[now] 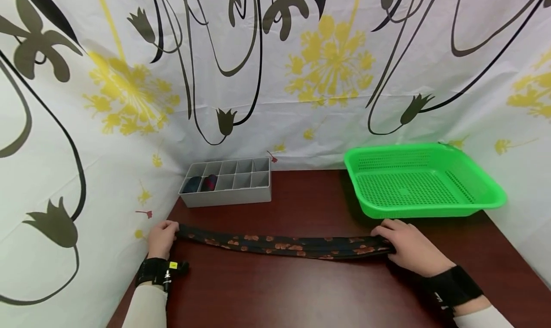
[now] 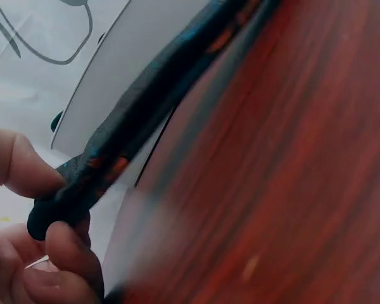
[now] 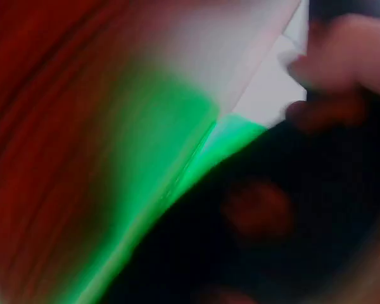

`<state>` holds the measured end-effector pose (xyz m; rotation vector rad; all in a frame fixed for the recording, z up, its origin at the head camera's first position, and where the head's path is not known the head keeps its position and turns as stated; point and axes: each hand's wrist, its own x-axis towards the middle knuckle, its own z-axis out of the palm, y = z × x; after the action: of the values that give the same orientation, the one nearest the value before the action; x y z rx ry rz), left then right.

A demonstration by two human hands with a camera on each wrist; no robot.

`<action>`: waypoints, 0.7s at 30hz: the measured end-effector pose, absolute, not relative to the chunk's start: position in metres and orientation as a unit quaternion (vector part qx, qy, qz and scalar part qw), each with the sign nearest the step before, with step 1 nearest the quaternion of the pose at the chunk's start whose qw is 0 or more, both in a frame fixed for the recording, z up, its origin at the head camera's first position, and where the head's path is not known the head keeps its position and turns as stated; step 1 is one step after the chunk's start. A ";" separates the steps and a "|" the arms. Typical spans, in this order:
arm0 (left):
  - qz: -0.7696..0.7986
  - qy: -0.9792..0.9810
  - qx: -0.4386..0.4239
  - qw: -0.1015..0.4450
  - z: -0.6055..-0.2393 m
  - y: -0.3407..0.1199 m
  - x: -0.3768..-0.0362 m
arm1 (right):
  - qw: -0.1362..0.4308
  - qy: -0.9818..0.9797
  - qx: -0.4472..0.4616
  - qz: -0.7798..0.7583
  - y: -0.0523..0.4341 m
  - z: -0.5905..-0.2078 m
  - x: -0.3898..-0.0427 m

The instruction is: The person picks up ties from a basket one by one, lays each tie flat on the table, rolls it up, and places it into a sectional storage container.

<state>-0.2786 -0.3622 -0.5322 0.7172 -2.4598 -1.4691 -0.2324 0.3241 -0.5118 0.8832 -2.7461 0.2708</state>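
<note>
A long strip of dark folded cloth (image 1: pixel 280 246) with orange-brown flowers stretches between both hands above the brown table. At its left end my left hand (image 1: pixel 161 239) pinches the cloth; in the left wrist view, thumb and fingers (image 2: pixel 69 253) close round the bunched end of the cloth (image 2: pixel 123 142). My right hand (image 1: pixel 409 246) grips the other end, level with the front of the green basket. Blurred and dark, the cloth (image 3: pixel 240 234) fills much of the right wrist view, with part of the right hand (image 3: pixel 348 63) at the upper right.
Back left on the table (image 1: pixel 301 289) stands a grey divided box (image 1: pixel 230 195); two of its compartments hold rolled dark cloths (image 1: pixel 209 182). A green perforated basket (image 1: pixel 435 212) sits at the back right. Floral sheeting (image 1: pixel 275 89) hangs behind and at both sides.
</note>
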 end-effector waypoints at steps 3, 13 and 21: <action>-0.487 -0.841 0.225 0.070 -0.532 -0.363 -0.280 | 0.038 -0.957 0.257 0.131 0.342 -0.513 -0.236; -0.432 -0.891 0.143 -0.005 -0.524 -0.372 -0.282 | -0.043 -0.932 0.191 0.307 0.412 -0.522 -0.239; -0.400 -0.906 0.138 -0.012 -0.529 -0.370 -0.283 | -0.106 -0.933 0.156 0.306 0.425 -0.527 -0.244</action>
<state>-0.2829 -0.3696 -0.5294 0.4375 -2.8689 -1.2669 -0.2443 0.4254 -0.5266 0.5274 -3.1471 1.0325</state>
